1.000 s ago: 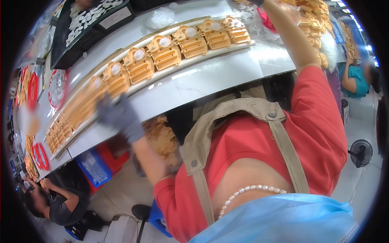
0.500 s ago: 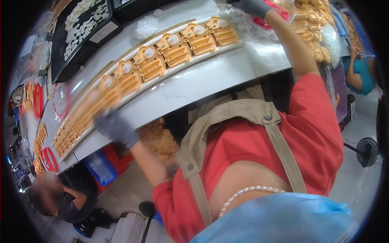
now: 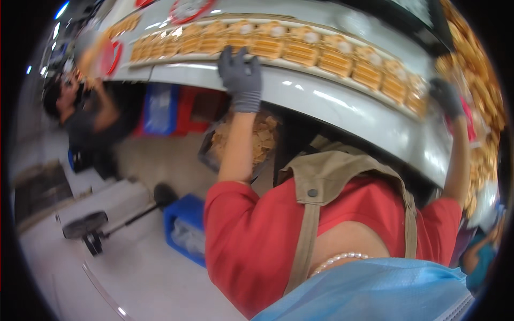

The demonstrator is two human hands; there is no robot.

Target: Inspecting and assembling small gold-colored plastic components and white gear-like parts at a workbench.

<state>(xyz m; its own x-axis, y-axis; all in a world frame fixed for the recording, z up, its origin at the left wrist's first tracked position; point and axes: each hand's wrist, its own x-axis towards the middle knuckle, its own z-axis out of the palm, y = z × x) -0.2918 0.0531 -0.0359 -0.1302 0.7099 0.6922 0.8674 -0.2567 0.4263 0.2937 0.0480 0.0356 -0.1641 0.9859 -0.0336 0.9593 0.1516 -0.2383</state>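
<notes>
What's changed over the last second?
The head view has turned left. The right hand has come from beyond the row of orange housings to beside its right end; whether it grips anything is unclear. The left hand stays by the row's near edge, and the housings remain lined up.

1. The view looks from the left fisheye camera worn on the head, facing down over the body.
2. The mask (image 3: 364, 291) along the lower edge is nearest; the red shirt (image 3: 243, 246) lies just beyond.
3. The left hand (image 3: 239, 77) and right hand (image 3: 447, 99) show farther off, in the upper half.
4. The bench (image 3: 300, 88) arcs across the top, bent by the lens; floor (image 3: 176, 289) fills the lower left.
</notes>
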